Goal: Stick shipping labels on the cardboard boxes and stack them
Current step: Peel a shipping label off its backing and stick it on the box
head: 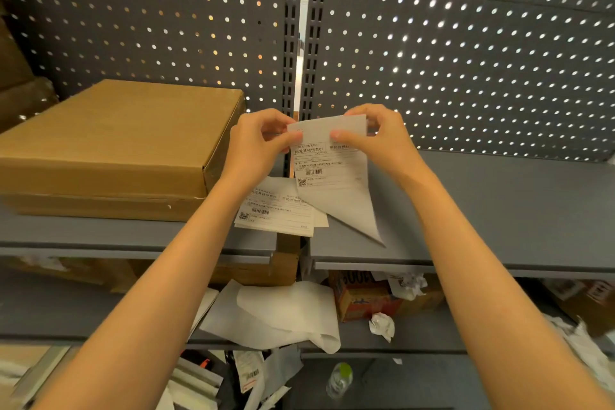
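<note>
Both hands hold one white shipping label (332,173) up in front of the shelf. My left hand (263,143) pinches its top left corner and my right hand (376,136) pinches the top edge, where the sheet looks split from its backing. The label's lower corner hangs down to a point. Two flat cardboard boxes lie stacked on the left of the grey shelf (499,210); the top box (123,136) shows no label on its lid. A small pile of further labels (276,210) lies on the shelf beside the boxes, under my left wrist.
A perforated grey back panel (466,53) rises behind the shelf. On a lower shelf lie discarded backing sheets (279,313), crumpled paper (382,326) and a printed orange carton (362,296). A plastic bottle (339,379) and paper scraps lie at the bottom.
</note>
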Demonstrator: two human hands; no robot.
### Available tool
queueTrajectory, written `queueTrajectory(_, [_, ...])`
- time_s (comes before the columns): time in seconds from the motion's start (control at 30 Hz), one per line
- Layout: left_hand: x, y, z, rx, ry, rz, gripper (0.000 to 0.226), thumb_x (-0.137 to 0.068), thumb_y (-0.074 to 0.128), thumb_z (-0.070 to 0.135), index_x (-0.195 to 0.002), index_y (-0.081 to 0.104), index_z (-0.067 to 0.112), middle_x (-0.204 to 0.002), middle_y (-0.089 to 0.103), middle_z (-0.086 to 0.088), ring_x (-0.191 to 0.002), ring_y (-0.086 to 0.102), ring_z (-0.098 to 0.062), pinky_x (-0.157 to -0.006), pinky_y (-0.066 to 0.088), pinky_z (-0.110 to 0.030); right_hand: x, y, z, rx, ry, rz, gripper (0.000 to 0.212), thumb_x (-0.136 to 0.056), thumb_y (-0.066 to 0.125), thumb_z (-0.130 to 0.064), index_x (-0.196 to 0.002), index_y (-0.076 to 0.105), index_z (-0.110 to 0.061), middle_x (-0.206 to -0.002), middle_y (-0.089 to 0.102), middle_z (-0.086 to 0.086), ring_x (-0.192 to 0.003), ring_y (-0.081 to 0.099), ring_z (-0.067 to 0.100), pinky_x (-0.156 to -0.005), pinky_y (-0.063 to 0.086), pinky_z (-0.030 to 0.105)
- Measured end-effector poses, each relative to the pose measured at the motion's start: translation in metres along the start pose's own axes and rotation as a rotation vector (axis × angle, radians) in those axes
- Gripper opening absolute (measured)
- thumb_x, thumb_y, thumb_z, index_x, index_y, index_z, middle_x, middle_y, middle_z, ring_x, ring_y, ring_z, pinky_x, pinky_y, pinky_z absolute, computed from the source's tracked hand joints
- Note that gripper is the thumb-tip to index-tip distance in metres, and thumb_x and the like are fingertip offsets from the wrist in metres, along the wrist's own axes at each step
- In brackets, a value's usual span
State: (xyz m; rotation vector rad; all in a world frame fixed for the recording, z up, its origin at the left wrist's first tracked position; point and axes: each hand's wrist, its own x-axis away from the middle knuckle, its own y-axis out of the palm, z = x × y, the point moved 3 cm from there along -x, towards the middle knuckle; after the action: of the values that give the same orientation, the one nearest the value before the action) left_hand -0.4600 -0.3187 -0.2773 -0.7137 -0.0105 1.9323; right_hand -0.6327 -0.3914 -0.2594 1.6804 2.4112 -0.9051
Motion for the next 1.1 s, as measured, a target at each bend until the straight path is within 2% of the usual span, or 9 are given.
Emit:
queueTrajectory(0.13, [0.000, 0.000, 0.000, -0.017, 0.003, -0.038, 0.011, -0.087, 0.065, 0.017, -0.080, 0.062, 0.025, -0.089, 0.069, 0.003, -0.082, 0.066, -0.009, -0.072, 0.055, -0.019, 0.000, -0.003, 0.003, 0.068, 0.000, 0.002, 0.024, -0.076, 0.077, -0.026, -0.097, 0.067, -0.023, -0.126, 0.046, -0.009, -0.121, 0.043, 0.006, -0.091, 0.036, 0.011])
queueTrajectory(0.23, [0.000, 0.000, 0.000, -0.025, -0.003, -0.016, 0.002, -0.087, 0.065, 0.017, -0.089, 0.064, 0.018, -0.087, 0.071, -0.001, -0.078, 0.067, -0.012, -0.070, 0.056, -0.020, 0.001, -0.003, -0.001, 0.087, -0.059, -0.026, 0.032, -0.076, 0.076, -0.025, -0.107, 0.068, -0.023, -0.132, 0.041, -0.011, -0.126, 0.034, -0.002, -0.081, 0.027, -0.006])
queueTrajectory(0.33, [0.001, 0.000, 0.000, -0.002, -0.023, 0.010, 0.012, -0.086, 0.067, 0.015, -0.096, 0.061, 0.013, -0.081, 0.072, -0.001, -0.076, 0.068, -0.012, -0.068, 0.055, -0.022, 0.003, -0.003, -0.005, 0.023, -0.062, -0.003, 0.017, -0.080, 0.073, -0.022, -0.097, 0.071, -0.023, -0.123, 0.056, -0.009, -0.116, 0.049, 0.000, -0.081, 0.036, 0.004])
queueTrajectory(0.43, [0.002, 0.001, 0.001, 0.003, -0.029, 0.010, 0.011, -0.085, 0.067, 0.014, -0.091, 0.058, 0.013, -0.079, 0.071, -0.003, -0.078, 0.069, -0.016, -0.070, 0.057, -0.028, 0.004, -0.002, -0.006, -0.030, -0.041, -0.006, 0.005, -0.082, 0.070, -0.019, -0.085, 0.073, -0.022, -0.091, 0.070, -0.009, -0.090, 0.064, 0.004, -0.075, 0.049, 0.012])
queueTrajectory(0.53, [0.001, 0.001, 0.001, -0.042, -0.007, 0.041, 0.007, -0.085, 0.067, 0.016, -0.089, 0.061, 0.014, -0.083, 0.069, 0.002, -0.081, 0.067, -0.014, -0.075, 0.056, -0.031, 0.003, -0.001, -0.003, -0.020, -0.046, 0.020, 0.004, -0.081, 0.070, -0.020, -0.082, 0.074, -0.022, -0.083, 0.072, -0.005, -0.086, 0.067, 0.015, -0.080, 0.055, 0.030])
queueTrajectory(0.7, [0.000, 0.003, 0.000, -0.057, 0.006, 0.051, 0.010, -0.084, 0.068, 0.018, -0.092, 0.064, 0.015, -0.092, 0.066, 0.001, -0.084, 0.065, -0.015, -0.070, 0.054, -0.023, 0.004, -0.002, -0.004, 0.021, -0.089, 0.096, 0.007, -0.082, 0.070, -0.022, -0.078, 0.072, -0.027, -0.079, 0.070, -0.016, -0.077, 0.062, -0.005, -0.073, 0.048, 0.012])
queueTrajectory(0.8, [0.000, 0.002, 0.003, -0.065, 0.030, 0.085, 0.010, -0.083, 0.069, 0.017, -0.092, 0.063, 0.017, -0.079, 0.061, 0.006, -0.075, 0.061, -0.012, -0.064, 0.048, -0.014, 0.003, -0.002, -0.005, 0.013, -0.099, 0.096, 0.008, -0.081, 0.071, -0.022, -0.076, 0.071, -0.028, -0.078, 0.069, -0.017, -0.080, 0.063, -0.004, -0.076, 0.049, 0.015])
queueTrajectory(0.97, [0.000, 0.001, 0.005, -0.052, 0.038, 0.102, 0.005, -0.084, 0.068, 0.021, -0.083, 0.065, 0.018, -0.079, 0.066, 0.005, -0.068, 0.057, -0.006, -0.066, 0.048, -0.018, 0.003, -0.002, -0.007, 0.013, -0.098, 0.074, 0.007, -0.081, 0.070, -0.022, -0.076, 0.072, -0.028, -0.078, 0.070, -0.016, -0.077, 0.063, -0.005, -0.072, 0.049, 0.012])
queueTrajectory(1.1, [0.000, 0.002, 0.006, -0.033, 0.029, 0.103, 0.007, -0.084, 0.069, 0.019, -0.086, 0.069, 0.012, -0.080, 0.067, 0.004, -0.067, 0.058, -0.002, -0.066, 0.047, -0.016, 0.003, -0.001, -0.006, -0.008, -0.078, 0.071, 0.008, -0.081, 0.070, -0.022, -0.076, 0.071, -0.027, -0.081, 0.071, -0.012, -0.081, 0.066, 0.004, -0.074, 0.052, 0.019])
